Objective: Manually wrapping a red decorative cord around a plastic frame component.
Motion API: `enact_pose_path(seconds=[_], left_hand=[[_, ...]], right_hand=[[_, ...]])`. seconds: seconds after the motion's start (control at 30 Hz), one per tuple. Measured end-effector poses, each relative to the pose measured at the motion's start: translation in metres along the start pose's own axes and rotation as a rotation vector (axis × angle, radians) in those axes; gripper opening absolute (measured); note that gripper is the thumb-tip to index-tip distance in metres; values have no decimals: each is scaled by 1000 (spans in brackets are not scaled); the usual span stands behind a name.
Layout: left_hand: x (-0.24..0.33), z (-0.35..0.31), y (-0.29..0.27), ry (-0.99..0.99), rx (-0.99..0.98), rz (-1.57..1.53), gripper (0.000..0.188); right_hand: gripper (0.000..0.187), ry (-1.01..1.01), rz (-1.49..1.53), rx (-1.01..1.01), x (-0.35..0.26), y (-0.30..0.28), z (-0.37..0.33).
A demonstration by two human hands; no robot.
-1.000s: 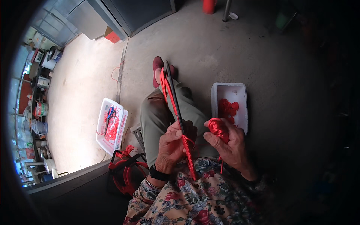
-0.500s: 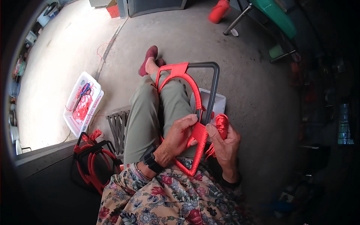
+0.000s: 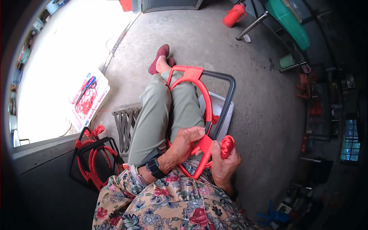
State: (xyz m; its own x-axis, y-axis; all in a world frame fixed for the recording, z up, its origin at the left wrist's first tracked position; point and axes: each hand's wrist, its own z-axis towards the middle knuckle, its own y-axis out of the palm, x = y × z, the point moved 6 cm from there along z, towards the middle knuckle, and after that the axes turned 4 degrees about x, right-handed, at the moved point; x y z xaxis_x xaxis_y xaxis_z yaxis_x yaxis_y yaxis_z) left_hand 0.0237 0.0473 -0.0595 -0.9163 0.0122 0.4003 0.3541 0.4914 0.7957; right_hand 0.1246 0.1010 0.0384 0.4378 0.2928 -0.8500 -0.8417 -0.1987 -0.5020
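A black frame (image 3: pixel 231 96), partly wrapped in red cord, lies across my lap with a red-wound ring (image 3: pixel 207 97) inside it. My left hand (image 3: pixel 184 145) holds its near red-wrapped corner (image 3: pixel 203 147), thumb on top and fingertips showing through the opening. On the other side of that corner, my right hand (image 3: pixel 225 165) grips a bundle of red cord (image 3: pixel 227 146), which sticks up beyond the fingers. The right thumb is at the frame's wrapped edge. Where the cord from the bundle runs is mostly hidden behind the hand.
At left, a white tray (image 3: pixel 103 96) holds tangled red cord and blue-handled scissors (image 3: pixel 89 85). More red-and-black frames (image 3: pixel 94 157) stand below it. A second white tray (image 3: pixel 229 119) sits beyond my right leg. Farther off are a red flask (image 3: pixel 234 15) and a green-topped metal-legged piece (image 3: pixel 287 23).
The whole view has shifted, putting most things lower and to the right. My right hand has turned slightly, and the loose strands below the bundle show less. Both hands keep their hold.
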Motion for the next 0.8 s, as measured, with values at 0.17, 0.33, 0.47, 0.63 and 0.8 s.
enact_pose_path(seconds=[0.17, 0.33, 0.47, 0.63, 0.8], left_hand=[[-3, 2, -1, 28, -46, -3, 24], [11, -1, -3, 39, -88, -39, 26], [34, -17, -17, 172, -52, -35, 27], [56, -46, -22, 300, -12, -132, 30], [58, -69, -53, 384, 87, -375, 29]], right_hand=[[16, -18, -43, 78, 14, 0, -7], [15, -55, 77, -24, -2, 12, 1], [19, 247, 430, -341, -7, 27, 22], [20, 224, 718, -649, -22, 49, 7], [33, -52, 721, -759, -26, 78, -24]])
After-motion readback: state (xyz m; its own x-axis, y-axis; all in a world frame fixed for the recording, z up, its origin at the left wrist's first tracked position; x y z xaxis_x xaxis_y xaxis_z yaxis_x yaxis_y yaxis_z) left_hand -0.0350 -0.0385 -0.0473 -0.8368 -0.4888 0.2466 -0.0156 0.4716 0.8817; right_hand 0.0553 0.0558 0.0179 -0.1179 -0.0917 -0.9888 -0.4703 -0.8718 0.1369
